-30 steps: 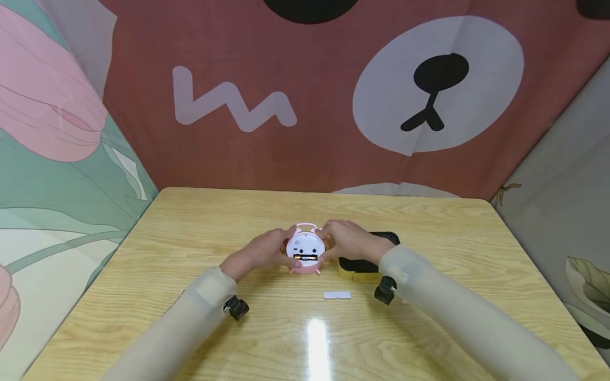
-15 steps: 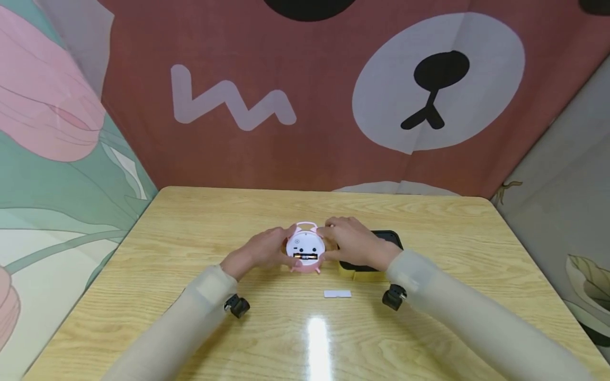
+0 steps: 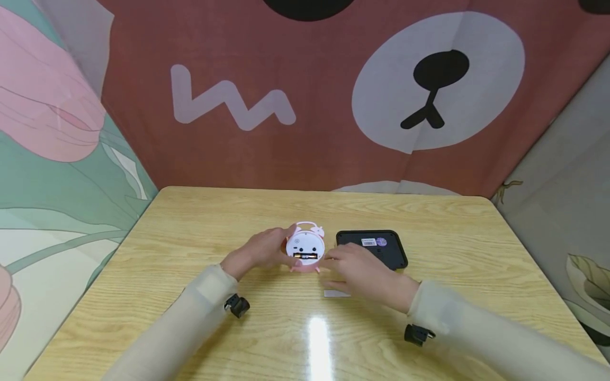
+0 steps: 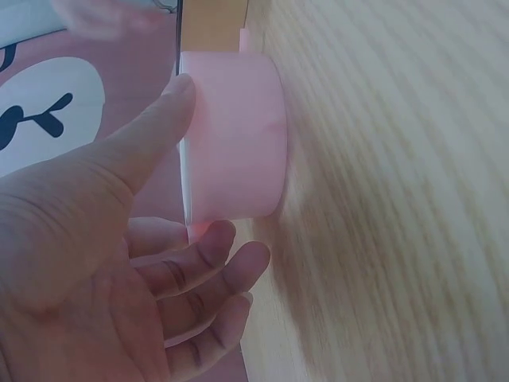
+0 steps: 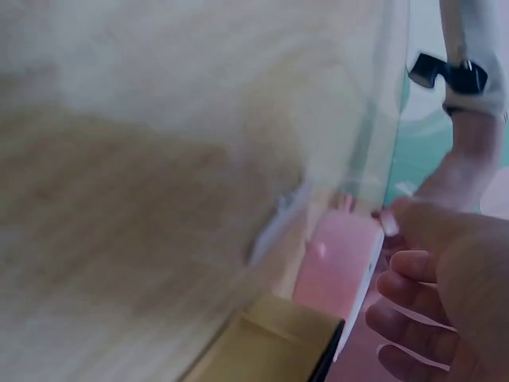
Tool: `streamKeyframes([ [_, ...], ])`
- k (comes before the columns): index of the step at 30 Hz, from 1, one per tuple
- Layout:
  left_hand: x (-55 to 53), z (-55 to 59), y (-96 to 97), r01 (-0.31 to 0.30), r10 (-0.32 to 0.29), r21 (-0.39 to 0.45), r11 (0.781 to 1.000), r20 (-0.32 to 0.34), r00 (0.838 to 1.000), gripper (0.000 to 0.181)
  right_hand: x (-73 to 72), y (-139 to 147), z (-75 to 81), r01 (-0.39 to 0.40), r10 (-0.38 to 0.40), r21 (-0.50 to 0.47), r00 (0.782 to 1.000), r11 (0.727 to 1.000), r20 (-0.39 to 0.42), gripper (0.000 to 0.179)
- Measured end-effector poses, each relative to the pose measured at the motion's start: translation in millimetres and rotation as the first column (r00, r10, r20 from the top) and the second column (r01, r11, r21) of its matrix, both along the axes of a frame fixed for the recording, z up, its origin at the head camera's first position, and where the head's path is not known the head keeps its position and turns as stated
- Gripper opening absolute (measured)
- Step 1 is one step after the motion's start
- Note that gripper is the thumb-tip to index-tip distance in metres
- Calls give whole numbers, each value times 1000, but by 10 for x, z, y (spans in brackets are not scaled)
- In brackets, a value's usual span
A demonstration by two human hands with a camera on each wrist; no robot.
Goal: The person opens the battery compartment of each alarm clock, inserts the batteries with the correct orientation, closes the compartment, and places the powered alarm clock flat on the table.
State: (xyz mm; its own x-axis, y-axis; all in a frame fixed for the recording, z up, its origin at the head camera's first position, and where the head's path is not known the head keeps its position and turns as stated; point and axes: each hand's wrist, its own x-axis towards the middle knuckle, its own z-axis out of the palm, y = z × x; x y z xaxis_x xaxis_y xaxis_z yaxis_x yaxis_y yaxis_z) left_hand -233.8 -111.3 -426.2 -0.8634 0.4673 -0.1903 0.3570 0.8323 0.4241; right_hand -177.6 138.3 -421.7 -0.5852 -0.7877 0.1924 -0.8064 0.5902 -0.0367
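A pink-and-white alarm clock (image 3: 305, 243) lies on the table with its white back up, and a battery (image 3: 305, 257) shows in its uncovered slot. My left hand (image 3: 259, 248) holds the clock's left side. In the left wrist view, its thumb (image 4: 179, 99) presses the edge of the back, beside the pink casing (image 4: 238, 135). Right of the clock, my right hand (image 3: 364, 275) hovers with loosely spread fingers, holding nothing. Beneath its thumb lies a small white battery cover (image 3: 337, 293), partly hidden in the head view; the right wrist view shows the cover (image 5: 278, 224) blurred.
Just beyond my right hand is a black-and-yellow box-shaped object (image 3: 393, 254), with a white label and a purple sticker on its dark top. The wooden table (image 3: 229, 211) meets a bear-print cloth (image 3: 324, 153) at the back.
My right hand has let go of the clock's right side and come nearer and to the right, over the white cover. My left hand and the clock stay put.
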Motion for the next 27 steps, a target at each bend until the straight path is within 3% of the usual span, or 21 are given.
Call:
streamKeyframes([
  [4, 6, 6, 10, -7, 7, 0, 1000, -1, 1000, 101, 104, 46, -64, -26, 30, 71, 998, 997, -57, 26],
  [10, 19, 13, 11, -8, 8, 3, 1000, -1, 1000, 101, 171, 113, -156, -46, 54, 144, 997, 988, -48, 14],
  [20, 18, 30, 10, -19, 19, 1, 1000, 17, 1000, 100, 217, 144, -314, -37, 74, 195, 979, 980, -188, 4],
  [27, 6, 19, 9, -1, 1, -1, 1000, 5, 1000, 102, 225, 117, -359, -23, 81, 262, 973, 965, -214, 7],
])
